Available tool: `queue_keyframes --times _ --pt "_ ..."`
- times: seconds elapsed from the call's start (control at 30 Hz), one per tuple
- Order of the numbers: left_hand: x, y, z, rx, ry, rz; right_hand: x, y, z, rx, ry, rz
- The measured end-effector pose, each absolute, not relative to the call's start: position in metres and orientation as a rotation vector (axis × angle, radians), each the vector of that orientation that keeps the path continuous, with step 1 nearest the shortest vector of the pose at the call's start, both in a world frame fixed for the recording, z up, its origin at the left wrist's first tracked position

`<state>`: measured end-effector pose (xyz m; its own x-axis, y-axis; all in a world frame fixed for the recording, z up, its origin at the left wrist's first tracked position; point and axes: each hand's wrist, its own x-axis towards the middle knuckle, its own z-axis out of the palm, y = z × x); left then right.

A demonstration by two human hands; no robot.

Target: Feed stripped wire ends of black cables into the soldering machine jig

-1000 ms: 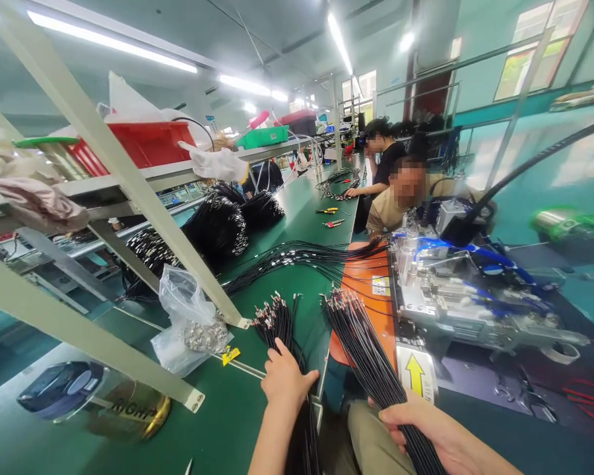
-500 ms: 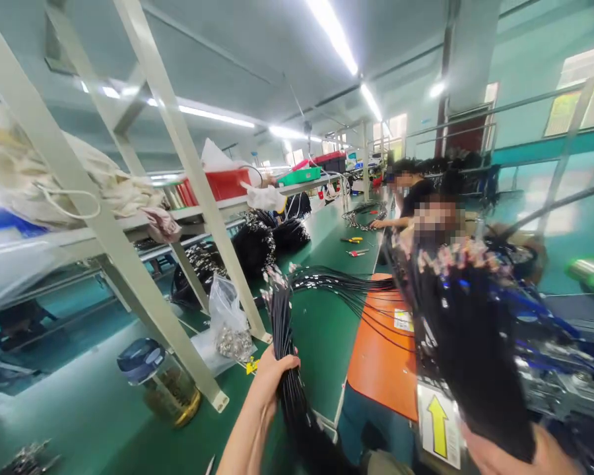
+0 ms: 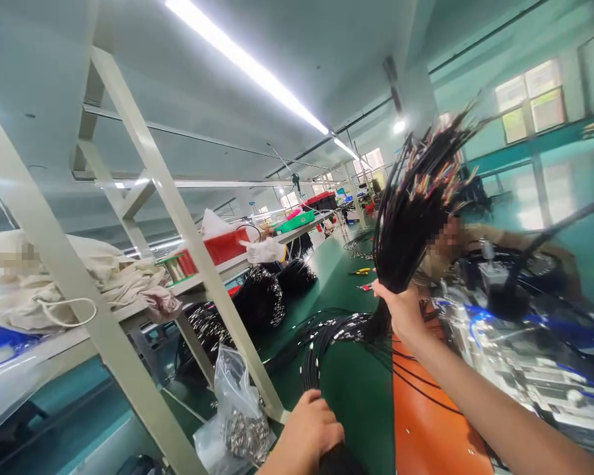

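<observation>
Cable bundle (image 3: 406, 231) — black, tips flecked pink and yellow; mat (image 3: 433, 422) orange; bench top (image 3: 356, 402) — green

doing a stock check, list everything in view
raised wire bundle: 1, black, upper right
lower wire bundle: 1, black, bottom edge
loose cables: many, black, on green bench
cable heaps: 2, black, beyond shelf upright
terminal bag: 1, clear, foot of upright
orange mat: 1, orange, on bench
assembly machine: 1, silver and blue, far right
red bin: 1, red, on shelf
green tray: 1, green, on shelf
seated co-worker: 1, khaki top, behind raised bundle
right hand: 1, gripping raised wire bundle
left hand: 1, gripping lower wire bundle
</observation>
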<state>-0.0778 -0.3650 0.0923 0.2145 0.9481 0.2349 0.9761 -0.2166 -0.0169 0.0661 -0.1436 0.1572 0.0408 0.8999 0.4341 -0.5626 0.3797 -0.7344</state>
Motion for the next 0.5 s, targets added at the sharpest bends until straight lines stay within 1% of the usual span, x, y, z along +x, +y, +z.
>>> queue_keyframes --times 0.1,0.23,0.37,0.5 --pt "-0.124 -0.320 0.091 -2.319 -1.859 -0.037 0.048 -0.133 0.142 -0.303 -1.045 1.278" --pt "-0.193 -0.266 0.121 -2.302 -1.917 0.112 0.034 -0.126 0.120 -0.223 -1.086 1.371" --pt "-0.248 -0.223 0.148 -2.285 -2.057 0.180 0.017 -0.120 0.104 -0.233 -1.096 1.453" --pt "-0.292 -0.203 0.160 -2.129 -2.332 0.128 0.005 -0.122 0.079 -0.310 -1.095 1.519"
